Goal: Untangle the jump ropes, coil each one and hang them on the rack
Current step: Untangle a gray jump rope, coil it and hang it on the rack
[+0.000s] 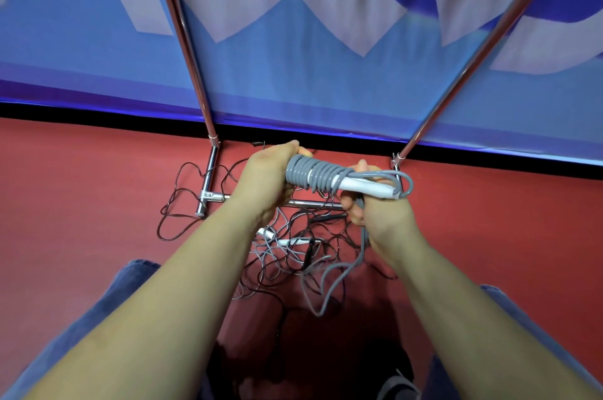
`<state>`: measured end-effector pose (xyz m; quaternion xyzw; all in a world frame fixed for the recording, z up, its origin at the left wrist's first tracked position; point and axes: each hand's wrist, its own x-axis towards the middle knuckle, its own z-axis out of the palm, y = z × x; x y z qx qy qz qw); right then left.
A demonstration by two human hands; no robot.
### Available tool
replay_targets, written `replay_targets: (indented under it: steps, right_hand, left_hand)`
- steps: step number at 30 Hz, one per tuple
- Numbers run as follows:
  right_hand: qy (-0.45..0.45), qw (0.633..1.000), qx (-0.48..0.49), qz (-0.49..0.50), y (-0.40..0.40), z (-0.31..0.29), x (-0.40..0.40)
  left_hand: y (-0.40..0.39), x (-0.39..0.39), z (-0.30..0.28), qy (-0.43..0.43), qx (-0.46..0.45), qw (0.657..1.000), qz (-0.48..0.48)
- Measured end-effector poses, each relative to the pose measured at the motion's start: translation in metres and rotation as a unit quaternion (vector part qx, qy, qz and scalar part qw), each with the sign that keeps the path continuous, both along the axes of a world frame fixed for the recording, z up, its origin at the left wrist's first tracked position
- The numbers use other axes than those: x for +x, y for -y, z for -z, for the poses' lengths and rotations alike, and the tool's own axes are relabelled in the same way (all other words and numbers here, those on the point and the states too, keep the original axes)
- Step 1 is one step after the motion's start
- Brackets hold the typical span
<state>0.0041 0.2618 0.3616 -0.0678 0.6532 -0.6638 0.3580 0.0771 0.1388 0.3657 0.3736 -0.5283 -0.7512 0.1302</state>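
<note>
A grey jump rope (311, 175) is wound in tight turns around its white handles (365, 186), held level above the floor. My left hand (269, 177) grips the wound end on the left. My right hand (375, 215) holds the handle end and pinches the loose grey strand, which hangs down to the floor. Below, a tangle of thin black rope (293, 256) and more grey rope with white handles (293, 241) lies on the red floor. The chrome rack (208, 177) stands just beyond, its two uprights rising left and right.
A blue and white banner (293, 40) hangs behind the rack, with a black strip at its foot. The rack's base bar (313, 203) crosses under my hands. My knees in blue trousers (107, 301) frame the bottom of the view. Black rope loops (176, 203) spread left around the rack foot.
</note>
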Motion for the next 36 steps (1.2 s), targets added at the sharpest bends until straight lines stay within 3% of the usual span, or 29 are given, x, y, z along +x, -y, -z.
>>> replay_targets:
  steps: [5, 7, 12, 16, 21, 24, 29, 33, 36]
  right_hand:
    - [-0.159, 0.976, 0.103, -0.108, -0.006, 0.005, 0.014]
    - [-0.14, 0.977, 0.099, -0.123, -0.008, 0.003, 0.015]
    - [-0.122, 0.983, 0.113, -0.081, -0.007, 0.002, 0.013]
    - [0.0, 0.999, 0.04, -0.034, -0.002, 0.007, 0.015]
    - [0.073, 0.997, 0.005, -0.036, -0.003, 0.004, 0.01]
    - [0.023, 0.997, 0.041, -0.069, -0.003, 0.002, 0.007]
    - [-0.077, 0.974, 0.105, -0.185, -0.007, -0.002, 0.01]
    - [-0.241, 0.923, 0.179, -0.239, -0.014, -0.004, 0.0]
    - [-0.313, 0.899, 0.213, -0.219, -0.019, -0.008, -0.008]
  left_hand:
    - [-0.004, -0.002, 0.004, 0.034, 0.066, 0.995, -0.074]
    - [-0.005, -0.003, 0.004, 0.043, 0.062, 0.993, -0.093]
    - [-0.003, -0.004, 0.007, 0.048, -0.122, 0.986, -0.099]
    - [-0.007, -0.001, 0.011, 0.032, -0.281, 0.953, -0.109]
    - [-0.008, 0.001, 0.012, 0.028, -0.35, 0.929, -0.113]
    - [-0.005, 0.0, 0.016, 0.021, -0.316, 0.94, -0.13]
    - [0.012, 0.005, 0.017, 0.069, -0.324, 0.929, -0.168]
    - [0.013, 0.007, 0.017, 0.112, -0.343, 0.922, -0.14]
    - [0.015, 0.008, 0.018, 0.143, -0.352, 0.917, -0.123]
